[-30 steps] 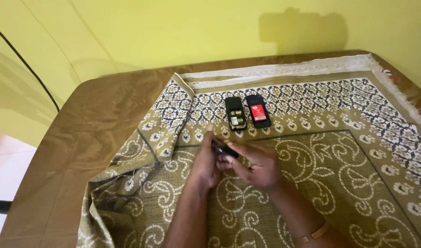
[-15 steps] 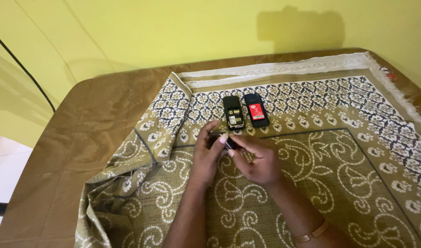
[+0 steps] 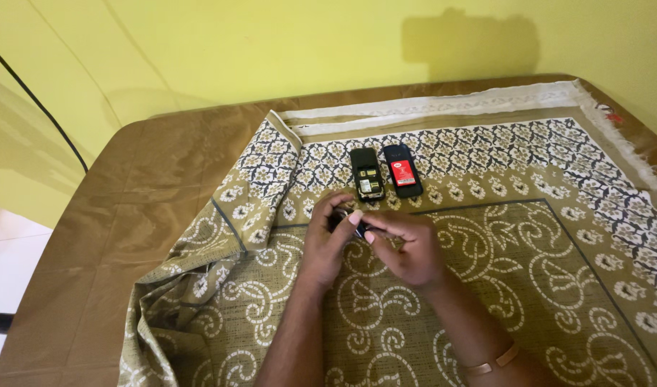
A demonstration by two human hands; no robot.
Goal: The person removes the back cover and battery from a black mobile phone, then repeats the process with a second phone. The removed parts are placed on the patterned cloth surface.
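Observation:
My left hand (image 3: pixel 327 240) and my right hand (image 3: pixel 408 244) meet over the patterned cloth and pinch a small dark object (image 3: pixel 360 228) between their fingertips; most of it is hidden by the fingers. Just beyond the hands lie two small black phones side by side. The left phone (image 3: pixel 366 174) lies with its back open and its inner parts showing. The right phone (image 3: pixel 403 170) has a red patch on it. Neither hand touches them.
An olive and white patterned cloth (image 3: pixel 529 236) covers the right of the brown-covered table (image 3: pixel 127 215), bunched into folds at the front left (image 3: pixel 192 301). A yellow wall stands behind, with a black cable (image 3: pixel 34 100) at the left.
Both hands stay together on the small dark object, with the fingers shifting slightly on it. The phones have not moved.

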